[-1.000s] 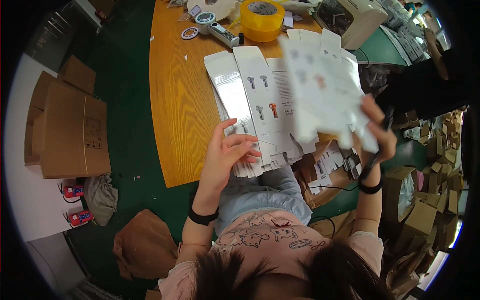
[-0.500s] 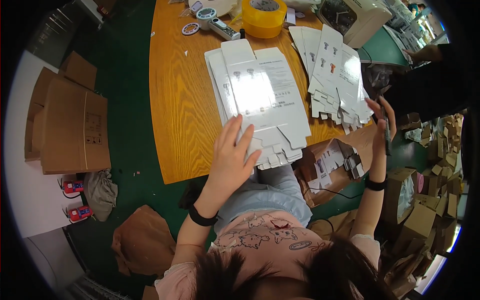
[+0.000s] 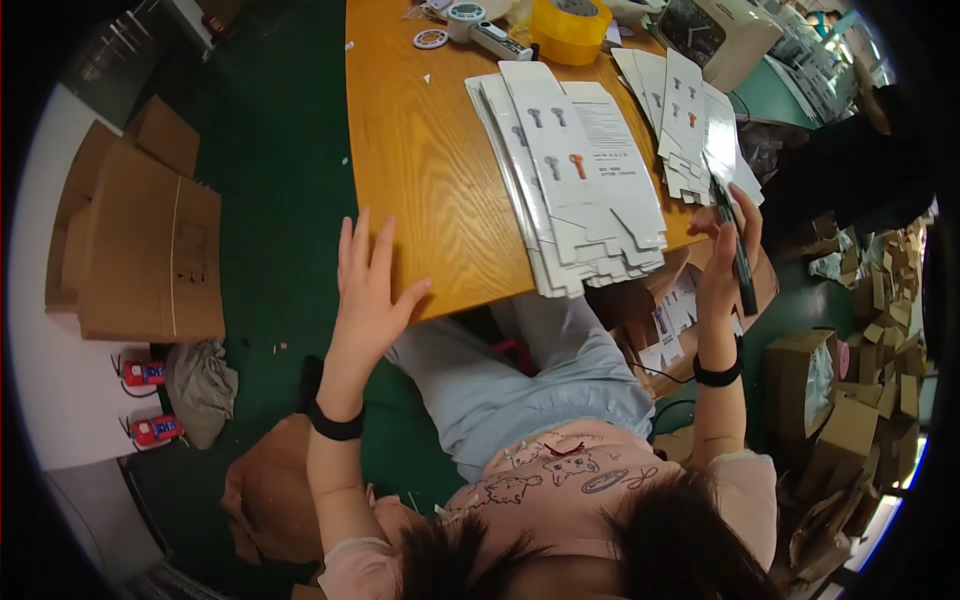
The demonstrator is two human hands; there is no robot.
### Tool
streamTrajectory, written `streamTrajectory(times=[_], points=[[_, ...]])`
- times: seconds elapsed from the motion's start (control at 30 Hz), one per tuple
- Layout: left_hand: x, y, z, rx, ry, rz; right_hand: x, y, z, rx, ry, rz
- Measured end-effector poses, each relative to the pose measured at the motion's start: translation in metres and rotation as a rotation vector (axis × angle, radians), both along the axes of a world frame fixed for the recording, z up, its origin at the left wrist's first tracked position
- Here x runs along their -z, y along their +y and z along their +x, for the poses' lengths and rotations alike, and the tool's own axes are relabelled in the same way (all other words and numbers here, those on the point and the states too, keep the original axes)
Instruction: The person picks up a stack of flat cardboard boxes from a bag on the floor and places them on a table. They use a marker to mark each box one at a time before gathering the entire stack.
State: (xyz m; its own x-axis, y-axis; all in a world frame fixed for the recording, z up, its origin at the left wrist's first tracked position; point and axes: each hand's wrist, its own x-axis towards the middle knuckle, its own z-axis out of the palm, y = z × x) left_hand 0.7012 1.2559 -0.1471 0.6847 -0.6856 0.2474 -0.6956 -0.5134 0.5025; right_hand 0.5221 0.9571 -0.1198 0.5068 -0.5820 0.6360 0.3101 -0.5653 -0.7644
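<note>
My left hand point(image 3: 370, 285) is open, its fingers spread over the near left corner of the wooden table point(image 3: 430, 200), and it holds nothing. My right hand point(image 3: 728, 240) is closed around a slim, dark, pen-like tool point(image 3: 745, 275) at the table's right edge. The tool's exact kind cannot be made out. Between the hands lies a stack of flat white printed cartons point(image 3: 585, 165), unfolded, with pictures of small handheld devices. Beyond my right hand is a second, fanned-out pile of similar cartons point(image 3: 680, 125).
At the table's far side are a yellow tape roll point(image 3: 570, 30), a grey handheld device point(image 3: 500, 40) and a boxy clock point(image 3: 695, 35). An open brown box point(image 3: 760, 290) with cartons sits below the right edge. Another person point(image 3: 850, 165) is at right. Large cardboard boxes point(image 3: 150, 250) stand at left.
My left hand has left the carton stack and moved left to the table's corner. My right hand has come nearer the fanned pile with the dark tool. The view has shifted.
</note>
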Motion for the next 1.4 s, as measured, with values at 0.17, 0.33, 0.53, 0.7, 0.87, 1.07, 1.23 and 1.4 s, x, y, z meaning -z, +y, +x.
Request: streamTrajectory(times=[0.17,0.33,0.53,0.7,0.87,1.07,1.23,1.4], points=[[0.006,0.013,0.05,0.154,-0.028,0.172,-0.033,0.007,0.048,0.164,-0.108,0.082],[0.034,0.009,0.059,0.367,0.022,0.05,-0.084,0.003,0.066,0.293,-0.141,0.071],[0.009,0.001,0.066,0.379,0.047,0.307,-0.147,0.041,0.021,0.649,-0.008,0.308],[0.003,-0.004,0.075,0.431,0.047,0.36,-0.164,0.104,-0.019,0.855,-0.017,0.477],[-0.015,-0.014,0.071,0.384,0.001,0.439,-0.157,0.138,-0.05,0.985,0.025,0.548],[-0.038,-0.09,0.031,0.242,0.716,-0.094,-0.139,0.116,0.005,0.738,0.068,0.658],[-0.032,-0.153,-0.01,-0.015,0.452,-0.124,-0.121,0.051,0.073,0.298,0.273,0.684],[-0.012,-0.146,-0.025,-0.217,0.662,-0.311,-0.068,-0.007,0.118,-0.09,0.492,0.763]])
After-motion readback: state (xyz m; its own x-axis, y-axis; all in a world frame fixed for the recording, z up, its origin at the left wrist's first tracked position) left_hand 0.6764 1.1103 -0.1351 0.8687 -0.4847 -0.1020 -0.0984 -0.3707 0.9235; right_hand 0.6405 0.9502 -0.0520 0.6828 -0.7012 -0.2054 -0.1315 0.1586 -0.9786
